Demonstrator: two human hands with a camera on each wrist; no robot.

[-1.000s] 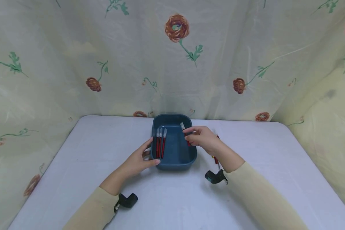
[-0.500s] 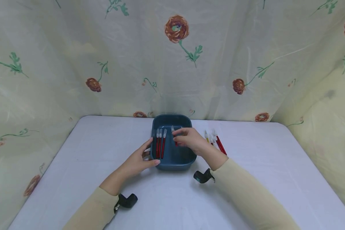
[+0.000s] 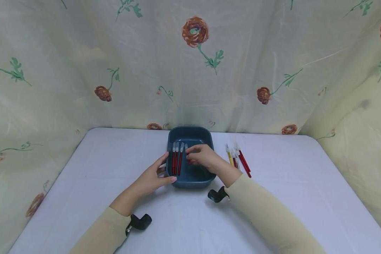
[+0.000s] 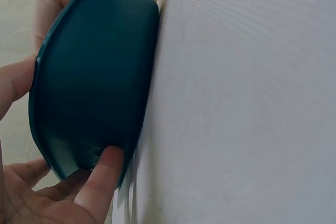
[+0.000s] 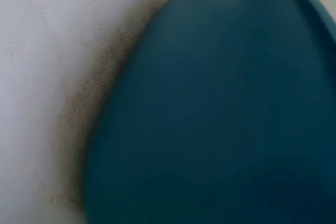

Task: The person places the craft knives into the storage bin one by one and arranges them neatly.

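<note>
while your right hand [image 3: 200,155] pinches a slim red pen with a clear cap [image 3: 186,146] inside the deep, dark-blue rounded tray [image 3: 193,184], its fingers hide most of the barrel; only the cap and a bit of red show. the right wrist view is filled by the tray's outer wall, so your grip cannot be checked there. your left hand [image 3: 153,178] touches the tray's near left corner, thumb and fingers extended against its outside, some fingers overlapped.

your right wrist covers the near ends of some pens in the loose red-and-yellow capped bunch [image 3: 242,158] lying on the white table [image 3: 190,225] right of the tray. the pinched pen's cap points to the tray's far side, its long axis roughly along the three capped red pens [image 3: 176,158] just left of it.
</note>
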